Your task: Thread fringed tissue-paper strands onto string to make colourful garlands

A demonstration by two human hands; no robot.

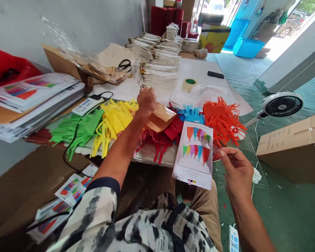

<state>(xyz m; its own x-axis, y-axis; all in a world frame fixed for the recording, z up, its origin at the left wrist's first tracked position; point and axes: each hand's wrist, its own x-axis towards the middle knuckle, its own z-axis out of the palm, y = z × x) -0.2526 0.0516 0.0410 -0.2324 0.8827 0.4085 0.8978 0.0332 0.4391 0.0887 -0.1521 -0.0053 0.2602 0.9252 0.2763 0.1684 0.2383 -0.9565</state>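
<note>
My left hand [147, 100] is closed above the fringed paper, its fingers turned away, so what they hold is hidden. Beside its wrist lies a brown paper piece [161, 118] with a shiny clear edge. My right hand [237, 168] pinches with thumb and forefinger near the right edge of a printed tassel bunting pack [194, 155]; a thin pale strip shows at the fingertips. Along the table's front lie tissue tassels: green [75, 129], yellow [115, 117], dark red [170, 134], blue [190, 113] and orange-red [222, 119].
Stacked white bundles [161, 70] stand behind, with tape [190, 84] and a black phone [215, 74] to their right. Scissors [124, 64] lie on brown paper. Printed sheets [34, 101] are piled left. A fan [282, 106] and carton [294, 150] stand right.
</note>
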